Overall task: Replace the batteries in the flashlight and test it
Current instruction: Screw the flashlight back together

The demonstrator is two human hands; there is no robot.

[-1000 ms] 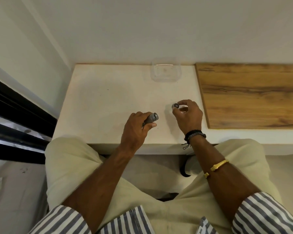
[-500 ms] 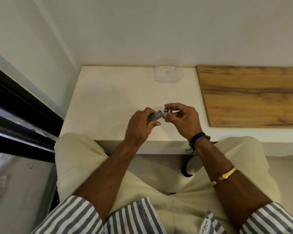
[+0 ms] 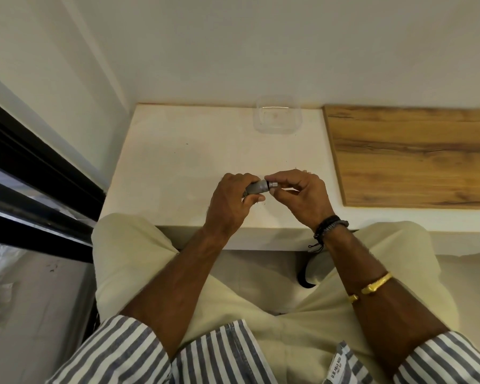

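Both hands meet over the near edge of the white table, forearms angled in from the lap. Left hand is curled in a fist-like wrap around the grey flashlight, knuckles up, thumb tucked under; body lies roughly level, open end pointing right. Right hand comes in from the right, wrist bent, thumb and forefinger pinched on a small grey cap held against the flashlight's right end; other fingers loosely curled behind. Cannot tell whether the cap is threaded on or just touching. Flashlight is held above the table, not resting on it. Black bands at the right wrist, gold bangle further up the forearm. Clear tub sits at the far edge by the wall, well apart from the hands. Wood board lies on the right.
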